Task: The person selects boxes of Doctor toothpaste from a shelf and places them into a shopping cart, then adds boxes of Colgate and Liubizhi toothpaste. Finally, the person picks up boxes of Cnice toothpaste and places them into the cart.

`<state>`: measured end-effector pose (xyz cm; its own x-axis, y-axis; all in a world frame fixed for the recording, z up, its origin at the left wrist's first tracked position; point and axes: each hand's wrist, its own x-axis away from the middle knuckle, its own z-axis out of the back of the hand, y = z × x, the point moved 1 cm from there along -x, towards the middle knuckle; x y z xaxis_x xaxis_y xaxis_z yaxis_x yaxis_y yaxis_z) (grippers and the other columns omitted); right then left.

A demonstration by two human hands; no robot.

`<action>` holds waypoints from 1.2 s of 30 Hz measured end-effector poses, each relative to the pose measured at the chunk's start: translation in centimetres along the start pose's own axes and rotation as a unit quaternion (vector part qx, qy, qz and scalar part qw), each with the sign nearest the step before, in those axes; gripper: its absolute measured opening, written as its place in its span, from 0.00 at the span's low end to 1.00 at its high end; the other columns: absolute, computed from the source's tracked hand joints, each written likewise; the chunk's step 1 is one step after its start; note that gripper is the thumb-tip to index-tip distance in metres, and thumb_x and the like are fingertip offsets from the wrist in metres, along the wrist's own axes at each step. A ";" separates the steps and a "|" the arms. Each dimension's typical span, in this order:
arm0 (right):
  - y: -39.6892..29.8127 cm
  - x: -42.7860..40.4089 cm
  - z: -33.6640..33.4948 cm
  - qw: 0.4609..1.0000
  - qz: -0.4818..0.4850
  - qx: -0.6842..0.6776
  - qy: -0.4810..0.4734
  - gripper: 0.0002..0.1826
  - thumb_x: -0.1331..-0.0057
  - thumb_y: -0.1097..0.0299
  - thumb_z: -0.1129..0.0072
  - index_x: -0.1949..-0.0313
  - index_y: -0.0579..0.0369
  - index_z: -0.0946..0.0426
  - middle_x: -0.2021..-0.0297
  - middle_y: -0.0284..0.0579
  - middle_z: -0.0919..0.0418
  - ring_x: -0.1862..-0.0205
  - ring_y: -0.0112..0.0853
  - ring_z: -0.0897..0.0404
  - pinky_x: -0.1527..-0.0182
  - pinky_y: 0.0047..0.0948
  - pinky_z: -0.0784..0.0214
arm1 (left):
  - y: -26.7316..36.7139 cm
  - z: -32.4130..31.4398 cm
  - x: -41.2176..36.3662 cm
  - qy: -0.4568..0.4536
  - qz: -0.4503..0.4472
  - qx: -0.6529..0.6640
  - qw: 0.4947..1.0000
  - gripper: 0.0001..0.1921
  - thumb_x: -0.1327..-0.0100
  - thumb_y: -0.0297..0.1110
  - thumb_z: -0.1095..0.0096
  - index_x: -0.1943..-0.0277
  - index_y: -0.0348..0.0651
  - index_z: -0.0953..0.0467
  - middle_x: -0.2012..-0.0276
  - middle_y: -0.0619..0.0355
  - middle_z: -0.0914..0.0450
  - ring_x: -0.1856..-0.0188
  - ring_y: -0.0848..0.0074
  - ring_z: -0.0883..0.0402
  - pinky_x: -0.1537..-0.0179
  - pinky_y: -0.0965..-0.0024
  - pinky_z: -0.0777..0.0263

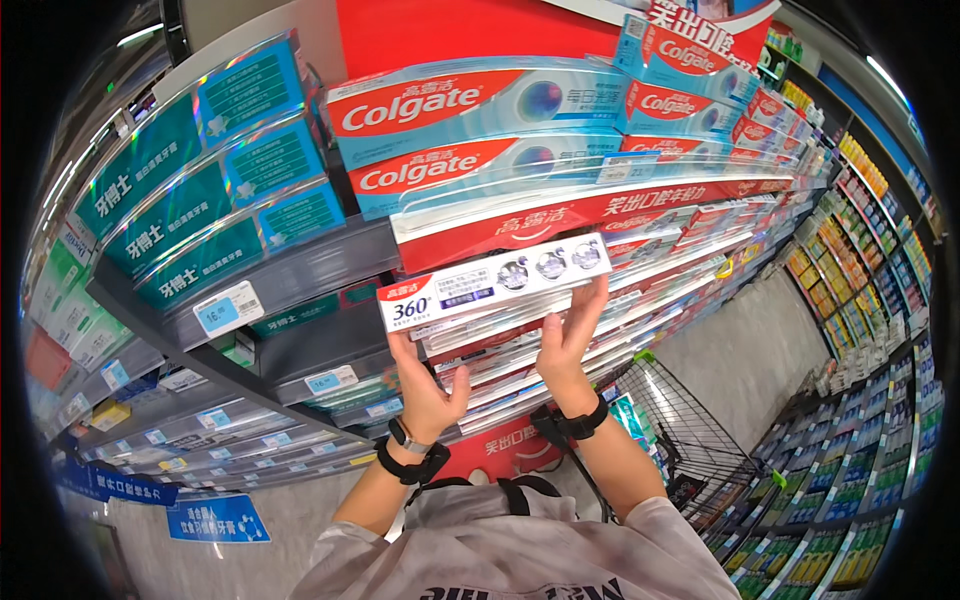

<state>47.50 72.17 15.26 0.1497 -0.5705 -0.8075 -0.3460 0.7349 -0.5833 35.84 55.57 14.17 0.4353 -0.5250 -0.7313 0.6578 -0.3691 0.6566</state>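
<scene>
A long white Colgate toothpaste carton [495, 281] with a red corner and purple print is held level before the shelf. My left hand [429, 390] grips its left end from below, the fingers hidden behind the box and the thumb showing underneath. At the other end, my right hand [573, 345] supports the carton near its lower right corner, thumb raised below it. Just behind and above it runs a red shelf-edge strip [480, 232] bearing writing. Larger blue and red Colgate cartons [472, 105] are stacked on the shelf above that strip.
Teal toothpaste boxes [217, 202] fill the shelf at left, above price tags [225, 313]. Lower shelves hold more cartons. A wire shopping cart [697, 427] with packages stands close by my right arm. Across the grey floor aisle [739, 345] are stocked shelves [862, 285].
</scene>
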 end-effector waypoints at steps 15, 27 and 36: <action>-1.3 0.8 -0.1 0.993 0.073 -0.086 0.034 0.55 0.32 0.50 0.41 0.25 0.69 0.69 0.25 0.58 0.56 0.23 0.45 0.53 0.25 0.42 0.62 | -1.9 1.0 1.3 0.031 -0.078 0.000 0.996 0.55 0.41 0.37 0.39 0.25 0.27 0.74 0.25 0.34 0.60 0.24 0.53 0.55 0.26 0.52 0.64; -3.2 1.7 4.5 0.984 0.084 -0.124 0.099 0.63 0.35 0.45 0.38 0.25 0.69 0.77 0.24 0.58 0.59 0.23 0.41 0.55 0.25 0.41 0.61 | 2.5 -1.1 0.7 -0.071 -0.148 -0.012 0.986 0.55 0.44 0.38 0.38 0.26 0.25 0.70 0.30 0.33 0.45 0.36 0.56 0.32 0.35 0.57 0.36; -3.7 3.7 14.1 0.977 0.028 0.056 0.205 0.60 0.37 0.43 0.41 0.26 0.73 0.68 0.27 0.62 0.52 0.24 0.46 0.50 0.25 0.43 0.59 | 3.2 -10.3 1.0 -0.170 -0.119 0.081 0.975 0.54 0.35 0.48 0.44 0.24 0.27 0.74 0.24 0.33 0.63 0.22 0.46 0.58 0.25 0.46 0.64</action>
<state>62.45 72.51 13.16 -0.2582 -0.6108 -0.7485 -0.2367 0.7912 -0.5639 44.69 61.71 13.62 0.0356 -0.6230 -0.7814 0.5981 -0.6132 0.5161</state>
